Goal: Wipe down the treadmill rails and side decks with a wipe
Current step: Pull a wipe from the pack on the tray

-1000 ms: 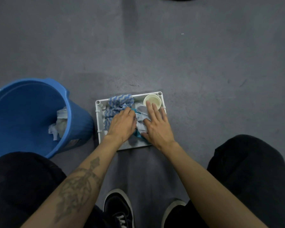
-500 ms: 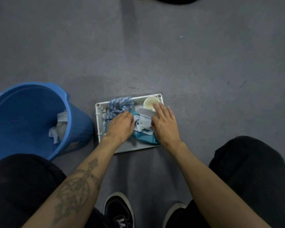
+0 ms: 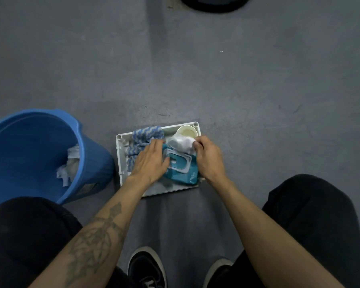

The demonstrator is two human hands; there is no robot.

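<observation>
You are crouched over a white plastic tray (image 3: 121, 163) that sits on the grey floor (image 3: 237, 80) at the centre of the frame. Your left hand (image 3: 152, 161) lies flat on the left part of a teal wet-wipe pack (image 3: 181, 173) in the tray, its fingers (image 3: 154, 145) straight and close together, the thumb resting beside the pack's opened white flap lid (image 3: 179, 162). Your right hand (image 3: 208, 154) is at the pack's upper right edge, its fingers (image 3: 197, 142) curled and pinching a white wipe (image 3: 181, 143) that stands bunched above the pack's opening. Whether the wipe's lower end is out of the pack I cannot tell.

In the tray's upper left, partly under your left hand, lies a blue-and-white zigzag cloth (image 3: 146, 134). In the tray's upper right corner stands a small pale paper cup (image 3: 186, 130), just behind the wipe.

At the left of the frame a blue bucket (image 3: 29, 146) stands on the floor near the tray, with crumpled white wipes (image 3: 70, 163) lying against its inner wall. Your knees in dark trousers (image 3: 310, 215) fill the lower corners, and two dark shoes with white soles (image 3: 148, 269) show at the bottom centre. A dark round object (image 3: 212, 3) is cut off by the top edge of the frame.
</observation>
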